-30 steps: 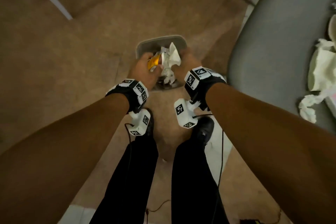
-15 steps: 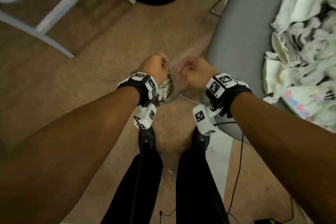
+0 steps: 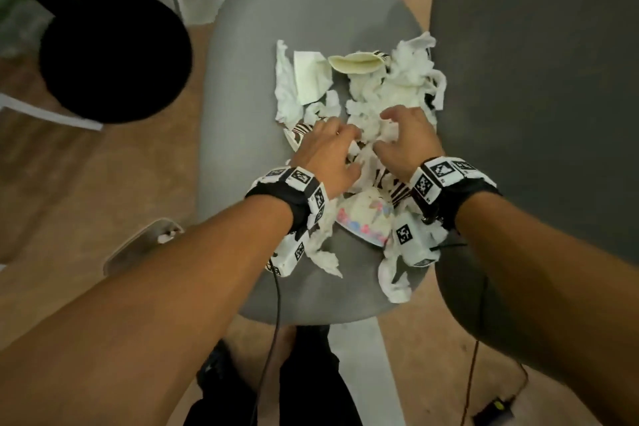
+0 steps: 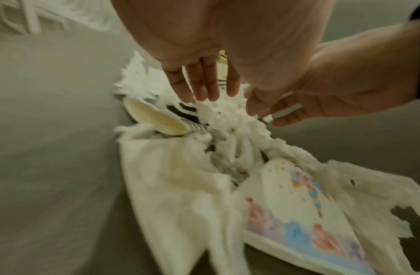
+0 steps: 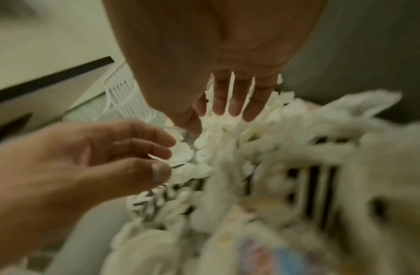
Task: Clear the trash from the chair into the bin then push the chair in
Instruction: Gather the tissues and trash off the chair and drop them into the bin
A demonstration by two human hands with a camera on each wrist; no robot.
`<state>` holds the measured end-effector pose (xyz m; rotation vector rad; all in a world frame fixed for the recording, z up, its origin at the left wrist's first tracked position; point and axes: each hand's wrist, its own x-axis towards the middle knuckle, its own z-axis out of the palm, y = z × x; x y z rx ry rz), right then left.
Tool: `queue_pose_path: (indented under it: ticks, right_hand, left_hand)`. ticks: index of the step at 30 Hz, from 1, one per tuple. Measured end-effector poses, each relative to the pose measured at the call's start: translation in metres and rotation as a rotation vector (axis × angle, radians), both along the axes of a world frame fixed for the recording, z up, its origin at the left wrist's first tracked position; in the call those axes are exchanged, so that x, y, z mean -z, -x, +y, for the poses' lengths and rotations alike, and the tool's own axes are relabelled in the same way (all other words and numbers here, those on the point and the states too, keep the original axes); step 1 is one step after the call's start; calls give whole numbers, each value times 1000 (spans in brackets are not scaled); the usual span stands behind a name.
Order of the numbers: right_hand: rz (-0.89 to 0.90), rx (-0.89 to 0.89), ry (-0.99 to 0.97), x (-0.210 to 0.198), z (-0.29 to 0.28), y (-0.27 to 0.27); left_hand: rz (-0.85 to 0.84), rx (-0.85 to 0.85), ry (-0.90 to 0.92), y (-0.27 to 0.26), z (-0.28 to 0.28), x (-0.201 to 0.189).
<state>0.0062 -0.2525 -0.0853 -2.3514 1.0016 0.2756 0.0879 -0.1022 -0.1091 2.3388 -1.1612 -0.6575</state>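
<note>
A heap of trash (image 3: pixel 387 90) lies on the grey chair seat (image 3: pixel 249 79): crumpled white tissues, a cream paper plate (image 3: pixel 356 64), striped paper (image 5: pixel 310 182) and a colourful printed plate (image 3: pixel 363 221). Both hands are down on the middle of the heap, side by side. My left hand (image 3: pixel 328 149) reaches in with straight fingers (image 4: pixel 199 83) whose tips touch the tissues. My right hand (image 3: pixel 404 135) does the same, its fingers (image 5: pixel 230 100) spread into the white paper. Neither hand grips anything. The bin (image 3: pixel 138 245) shows low on the left, half hidden behind my left forearm.
The chair's dark grey back (image 3: pixel 536 79) stands at the right of the seat. A black round stool (image 3: pixel 114 55) and white furniture legs (image 3: pixel 48 114) are at the upper left. Cables hang from both wrists toward the brown floor (image 3: pixel 69 183). My legs stand just before the seat.
A second ago both hands held tissue and an orange item over the bin; these are gone from them. The hands swung right and now rest on the chair's heap.
</note>
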Motion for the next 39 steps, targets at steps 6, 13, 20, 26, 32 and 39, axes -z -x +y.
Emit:
queue_pose_path:
  ticks: [6, 13, 20, 26, 32, 39]
  right_hand:
    - [215, -325, 21, 33, -25, 1]
    - [-128, -137, -252, 13, -41, -10]
    - [0, -98, 154, 28, -77, -31]
    - [79, -96, 71, 42, -74, -39]
    - [-92, -102, 74, 20, -60, -29]
    - [-348, 39, 52, -10, -50, -25]
  left_hand:
    - [-117, 71, -125, 7, -43, 17]
    - [-91, 45, -188, -9, -63, 18]
    - [-39, -194, -118, -22, -59, 13]
    - [-32, -295, -70, -24, -45, 13]
    - [-4, -309, 54, -21, -38, 9]
    - [46, -323, 88, -12, -20, -4]
